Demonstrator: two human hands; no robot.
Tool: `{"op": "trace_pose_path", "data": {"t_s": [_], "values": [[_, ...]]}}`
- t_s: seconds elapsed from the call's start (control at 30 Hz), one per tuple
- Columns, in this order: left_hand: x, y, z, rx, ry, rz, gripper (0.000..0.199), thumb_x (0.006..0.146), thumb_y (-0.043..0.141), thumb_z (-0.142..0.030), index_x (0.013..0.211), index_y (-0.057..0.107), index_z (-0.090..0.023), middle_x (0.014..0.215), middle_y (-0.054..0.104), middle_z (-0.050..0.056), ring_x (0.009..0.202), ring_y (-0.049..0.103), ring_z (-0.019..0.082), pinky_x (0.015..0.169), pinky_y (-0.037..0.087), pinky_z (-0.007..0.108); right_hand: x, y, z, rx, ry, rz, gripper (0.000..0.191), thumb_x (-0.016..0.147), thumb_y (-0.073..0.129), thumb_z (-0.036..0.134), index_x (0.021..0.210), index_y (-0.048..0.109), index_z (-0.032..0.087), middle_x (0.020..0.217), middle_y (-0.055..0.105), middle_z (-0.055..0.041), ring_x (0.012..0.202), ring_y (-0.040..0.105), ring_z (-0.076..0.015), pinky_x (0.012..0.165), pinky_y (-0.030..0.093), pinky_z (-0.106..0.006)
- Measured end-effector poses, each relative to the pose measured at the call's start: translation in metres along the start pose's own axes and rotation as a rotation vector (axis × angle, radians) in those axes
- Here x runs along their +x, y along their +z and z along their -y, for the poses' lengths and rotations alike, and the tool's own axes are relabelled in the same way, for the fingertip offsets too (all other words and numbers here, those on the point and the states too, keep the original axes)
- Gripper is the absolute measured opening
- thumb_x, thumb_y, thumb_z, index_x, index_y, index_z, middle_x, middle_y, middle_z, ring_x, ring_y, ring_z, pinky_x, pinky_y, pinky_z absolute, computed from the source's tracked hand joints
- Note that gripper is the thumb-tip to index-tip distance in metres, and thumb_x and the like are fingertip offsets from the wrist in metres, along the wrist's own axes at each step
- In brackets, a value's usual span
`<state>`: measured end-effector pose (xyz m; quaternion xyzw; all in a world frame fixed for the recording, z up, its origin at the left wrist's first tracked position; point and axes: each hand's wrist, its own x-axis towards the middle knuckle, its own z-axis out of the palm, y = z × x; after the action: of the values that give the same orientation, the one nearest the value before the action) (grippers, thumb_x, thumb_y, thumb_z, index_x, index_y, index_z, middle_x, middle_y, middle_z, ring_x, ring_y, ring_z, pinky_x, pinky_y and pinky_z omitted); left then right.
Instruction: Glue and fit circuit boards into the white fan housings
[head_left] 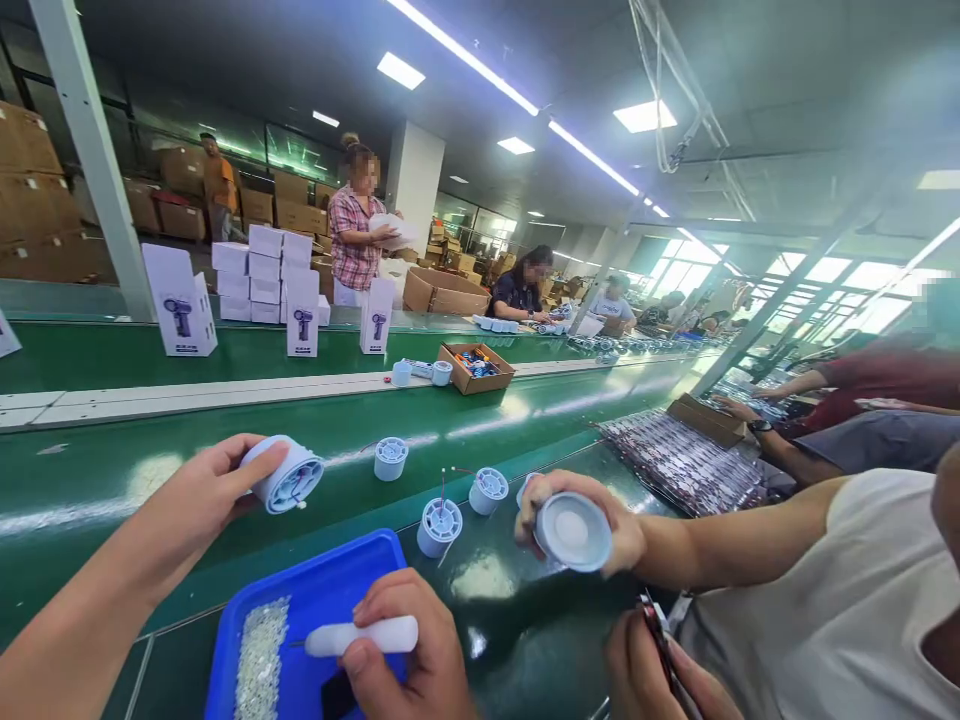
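Note:
My left hand [232, 478] is closed around a light blue round fan housing [289, 475], raised over the green belt. Its spoked open face points right and toward me, with a thin wire and small white connector at the edge. In my right hand [420, 650] is a white-handled tool [364, 636] with a thin dark tip pointing left. That tip is above a blue tray [386, 545] holding a heap of small whitish, translucent pieces [261, 660]. A dark object [339, 692], partly hidden by my right hand, lies in the tray. Nearby stand several similar housings [440, 527], some with wires sticking up.
On the right, a co-worker's hand [592, 505] holds a round light blue part [574, 532]; the other hand [649, 665] grips a dark metal hand tool. Beyond the belt are printed boxes [302, 315] and a small carton of coloured parts [476, 370]. Wired parts [682, 460] lie in rows at right.

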<state>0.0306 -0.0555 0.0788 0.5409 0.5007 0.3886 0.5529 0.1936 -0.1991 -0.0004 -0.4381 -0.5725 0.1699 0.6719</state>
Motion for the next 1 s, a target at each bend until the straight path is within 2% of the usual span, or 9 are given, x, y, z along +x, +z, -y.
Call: {"op": "trace_pose_path", "data": {"t_s": [0.3,0.5,0.6,0.7,0.87,1.0], "values": [[0.000,0.003,0.000,0.063,0.004,0.009,0.048,0.065,0.073,-0.062,0.089,0.066,-0.021,0.080,0.066,0.001,0.074,0.057,0.017,0.062,0.050,0.022,-0.003,0.002,-0.003,0.007,0.063,-0.095,0.022,0.086,0.056,0.045,0.082,0.060,0.024,0.078,0.059,0.0007,0.073,0.059,-0.0149,0.068,0.044,-0.029],[-0.006,0.012,-0.008,0.006,-0.018,0.032,0.054,0.057,0.077,-0.063,0.086,0.063,-0.020,0.081,0.065,0.000,0.077,0.056,0.017,0.064,0.049,0.023,-0.003,0.000,-0.010,0.128,0.051,-0.185,0.019,0.087,0.057,0.042,0.086,0.061,0.024,0.081,0.058,-0.0020,0.075,0.058,-0.0155,0.061,0.047,-0.026],[-0.015,0.019,-0.012,-0.052,-0.007,0.075,0.048,0.062,0.075,-0.060,0.081,0.061,-0.018,0.076,0.060,-0.001,0.073,0.054,0.015,0.064,0.048,0.024,-0.002,-0.001,-0.006,0.204,0.072,-0.279,0.013,0.089,0.057,0.038,0.094,0.062,0.027,0.092,0.059,-0.0019,0.081,0.061,-0.0153,0.065,0.052,-0.025],[-0.024,0.025,-0.013,-0.098,0.003,0.122,0.041,0.070,0.072,-0.055,0.077,0.056,-0.018,0.073,0.056,-0.002,0.070,0.052,0.013,0.064,0.047,0.024,0.002,0.000,0.004,0.238,0.117,-0.358,0.012,0.089,0.059,0.036,0.098,0.061,0.028,0.100,0.059,-0.0007,0.077,0.065,-0.0124,0.071,0.055,-0.024],[-0.034,0.033,-0.015,-0.123,0.004,0.172,0.039,0.073,0.070,-0.052,0.077,0.051,-0.018,0.073,0.056,-0.003,0.068,0.051,0.012,0.066,0.045,0.026,0.009,0.003,0.017,0.278,0.177,-0.355,0.014,0.087,0.062,0.036,0.096,0.061,0.026,0.103,0.060,-0.0023,0.075,0.067,-0.0120,0.074,0.057,-0.024],[-0.037,0.037,-0.016,-0.129,0.020,0.182,0.039,0.074,0.070,-0.051,0.076,0.050,-0.018,0.071,0.054,-0.004,0.064,0.047,0.010,0.062,0.041,0.024,0.009,0.005,0.009,0.263,0.175,-0.341,0.016,0.087,0.062,0.038,0.095,0.061,0.024,0.103,0.061,-0.0038,0.073,0.068,-0.0133,0.071,0.057,-0.026]]}}
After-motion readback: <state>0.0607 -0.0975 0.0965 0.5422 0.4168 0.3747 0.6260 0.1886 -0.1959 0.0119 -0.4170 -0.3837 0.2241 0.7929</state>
